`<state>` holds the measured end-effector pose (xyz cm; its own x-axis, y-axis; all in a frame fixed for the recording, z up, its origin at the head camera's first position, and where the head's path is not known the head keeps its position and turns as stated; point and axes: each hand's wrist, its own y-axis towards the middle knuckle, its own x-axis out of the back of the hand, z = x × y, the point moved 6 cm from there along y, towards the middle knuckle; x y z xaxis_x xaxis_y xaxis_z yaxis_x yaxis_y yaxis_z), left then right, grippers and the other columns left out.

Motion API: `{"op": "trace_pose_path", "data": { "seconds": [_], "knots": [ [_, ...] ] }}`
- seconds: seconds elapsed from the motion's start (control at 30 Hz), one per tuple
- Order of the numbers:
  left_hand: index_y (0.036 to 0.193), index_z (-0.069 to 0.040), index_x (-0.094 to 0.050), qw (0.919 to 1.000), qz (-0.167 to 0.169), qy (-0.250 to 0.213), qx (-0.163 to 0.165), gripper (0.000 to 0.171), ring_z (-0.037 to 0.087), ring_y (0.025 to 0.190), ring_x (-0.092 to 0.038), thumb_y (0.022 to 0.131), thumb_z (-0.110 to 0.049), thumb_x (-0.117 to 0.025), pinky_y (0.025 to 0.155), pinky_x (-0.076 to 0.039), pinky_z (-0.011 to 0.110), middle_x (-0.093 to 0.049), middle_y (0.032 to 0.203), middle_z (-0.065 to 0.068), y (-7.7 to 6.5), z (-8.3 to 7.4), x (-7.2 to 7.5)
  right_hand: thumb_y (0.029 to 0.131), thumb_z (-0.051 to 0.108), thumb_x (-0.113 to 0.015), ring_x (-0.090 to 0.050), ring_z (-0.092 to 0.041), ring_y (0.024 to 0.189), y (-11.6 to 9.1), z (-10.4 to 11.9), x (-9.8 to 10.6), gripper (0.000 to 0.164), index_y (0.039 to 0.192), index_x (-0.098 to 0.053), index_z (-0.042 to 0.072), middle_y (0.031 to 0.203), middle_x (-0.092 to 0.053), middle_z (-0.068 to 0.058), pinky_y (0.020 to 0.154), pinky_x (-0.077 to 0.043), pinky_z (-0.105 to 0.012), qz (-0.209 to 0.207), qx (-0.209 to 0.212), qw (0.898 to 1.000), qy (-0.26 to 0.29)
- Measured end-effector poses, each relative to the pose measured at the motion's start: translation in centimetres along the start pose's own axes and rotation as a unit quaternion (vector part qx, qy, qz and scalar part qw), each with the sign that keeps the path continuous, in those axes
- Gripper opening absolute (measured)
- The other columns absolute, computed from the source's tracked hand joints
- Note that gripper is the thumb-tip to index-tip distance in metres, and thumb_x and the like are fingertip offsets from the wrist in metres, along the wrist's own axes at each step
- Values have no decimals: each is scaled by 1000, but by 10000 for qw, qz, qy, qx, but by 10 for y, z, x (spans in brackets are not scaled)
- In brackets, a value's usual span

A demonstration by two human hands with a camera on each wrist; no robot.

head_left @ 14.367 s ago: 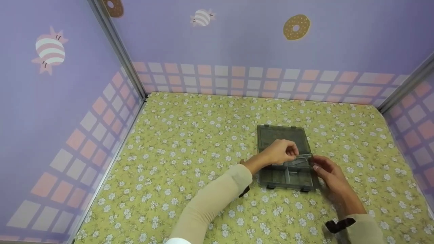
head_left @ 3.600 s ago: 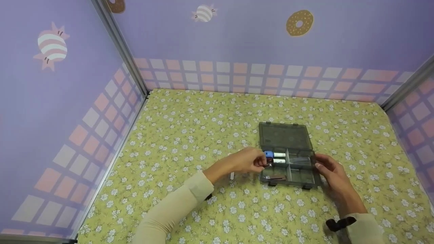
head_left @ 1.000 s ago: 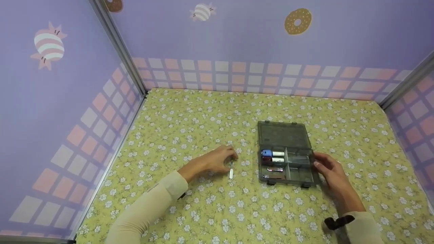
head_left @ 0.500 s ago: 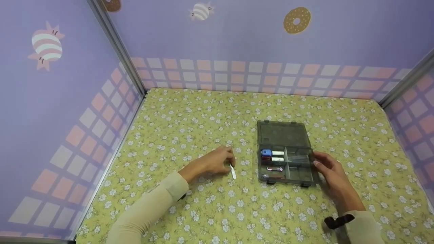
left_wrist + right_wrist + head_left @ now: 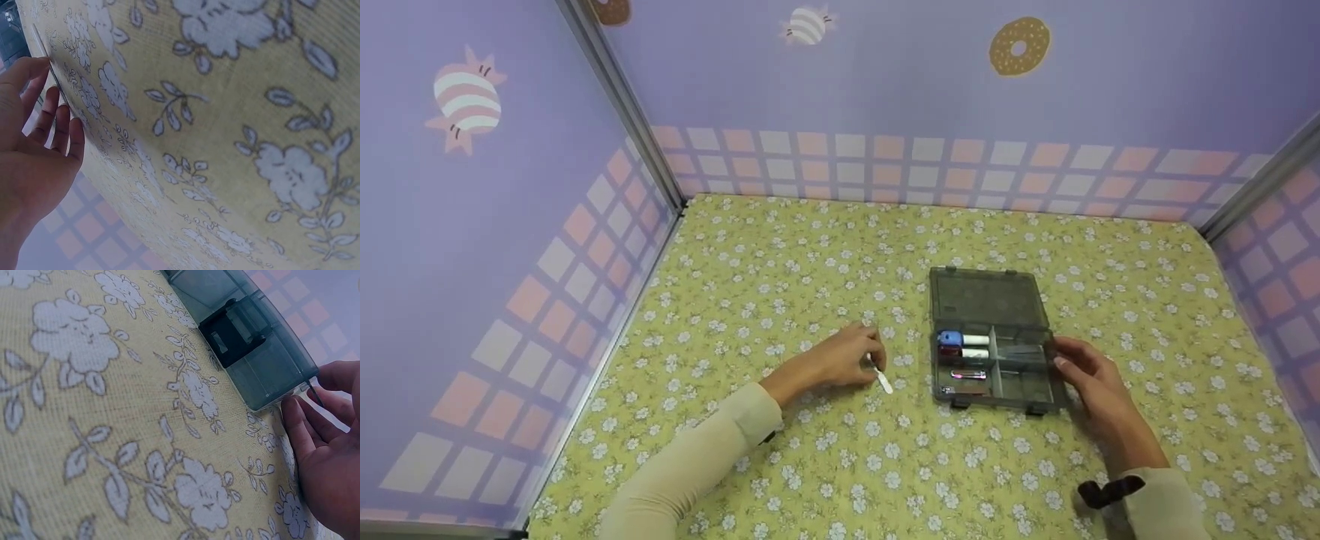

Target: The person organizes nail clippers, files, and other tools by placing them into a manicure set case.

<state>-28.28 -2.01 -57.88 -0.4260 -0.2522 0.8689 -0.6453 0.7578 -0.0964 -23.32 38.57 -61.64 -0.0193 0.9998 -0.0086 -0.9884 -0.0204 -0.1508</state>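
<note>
My left hand [image 5: 844, 358] pinches a slim tool [image 5: 884, 382] with a flat white end, low over the flowered cloth. In the left wrist view its thin metallic length [image 5: 39, 40] runs along the fingertips; the fingers hide its middle. My right hand [image 5: 1099, 382] grips the right side of a smoky plastic compartment box [image 5: 988, 296], thumb and fingers at its corner in the right wrist view. The box lies with its lid back. Its left compartments hold a blue nail polish bottle [image 5: 950, 338], a dark red one [image 5: 951, 351] and two nail clippers [image 5: 967, 375].
Transparent flat pieces [image 5: 1020, 352] lie in the back right compartment. Black latches [image 5: 960, 403] stick out from the box's front edge. The flowered tablecloth [image 5: 780, 262] spreads around, bounded by purple printed walls [image 5: 885, 90] behind and at both sides.
The left hand has left the box, where the polish bottles and clippers now lie, and taken the slim tool. Its white end has swung rightward. The right hand stays at the box.
</note>
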Motion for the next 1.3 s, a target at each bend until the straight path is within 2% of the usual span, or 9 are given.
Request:
{"op": "trace_pose_path", "data": {
  "seconds": [0.2, 0.3, 0.43, 0.7, 0.87, 1.03, 1.2, 1.3],
  "knots": [
    [101, -17, -79, 9998, -76, -73, -173, 7, 18, 93, -49, 100, -17, -72, 84, -46, 36, -62, 105, 1, 2, -2, 0, 109, 27, -62, -60, -18, 123, 0, 2, 0, 58, 156, -44, -3, 149, -51, -22, 93, -55, -25, 22, 261, 9979, -585],
    [103, -16, -77, 9997, 11, -197, -155, 7, 16, 95, -53, 101, -16, -71, 86, -49, 35, -62, 105, 1, 2, -2, -1, 110, 26, -62, -60, -19, 123, 0, 2, 1, 56, 155, -45, -2, 148, -52, -21, 93, -55, -26, 24, 216, 9985, -493],
    [106, -14, -75, 9990, 178, -411, -36, 8, 13, 91, -59, 103, -16, -68, 83, -53, 30, -63, 103, 0, 1, -2, -2, 109, 24, -62, -60, -22, 123, -1, 2, 1, 55, 155, -46, -1, 147, -53, -19, 92, -56, -27, -10, 120, 9994, -315],
    [107, -13, -75, 9983, 368, -460, 29, 8, 7, 87, -60, 104, -15, -67, 78, -54, 23, -64, 99, -5, 0, -4, -3, 109, 21, -62, -60, -22, 122, 0, 1, 1, 54, 155, -46, -2, 146, -53, -18, 92, -56, -28, -43, 98, 9998, -161],
    [108, -11, -75, 9956, 406, -848, 60, 10, 7, 86, -62, 105, -14, -66, 77, -55, 24, -67, 98, -5, -1, -8, 3, 109, 21, -63, -59, -22, 123, 0, 1, 0, 54, 155, -45, -2, 147, -52, -20, 91, -57, -27, -39, 96, 9999, -110],
    [110, -7, -75, 9931, 222, -1146, -130, 13, 8, 89, -64, 105, -11, -63, 79, -56, 23, -69, 101, -1, 7, -15, 10, 109, 21, -63, -59, -20, 123, 0, 3, 0, 54, 154, -45, -3, 147, -52, -19, 93, -56, -26, -31, 198, 9993, -305],
    [109, -4, -75, 9922, 84, -1234, -167, 14, 7, 87, -64, 105, -11, -64, 78, -55, 22, -69, 99, -1, 19, -24, 12, 110, 23, -62, -58, -17, 125, 0, 4, 0, 55, 155, -45, -4, 148, -51, -18, 95, -54, -24, -6, 242, 9986, -480],
    [109, -6, -75, 9917, -27, -1268, -213, 14, 7, 86, -64, 105, -13, -64, 78, -55, 21, -69, 98, -2, 28, -33, 15, 109, 21, -63, -57, -19, 125, 0, 4, 0, 54, 155, -45, -3, 148, -50, -19, 94, -55, -25, -22, 185, 9994, -281]
  ]
}}
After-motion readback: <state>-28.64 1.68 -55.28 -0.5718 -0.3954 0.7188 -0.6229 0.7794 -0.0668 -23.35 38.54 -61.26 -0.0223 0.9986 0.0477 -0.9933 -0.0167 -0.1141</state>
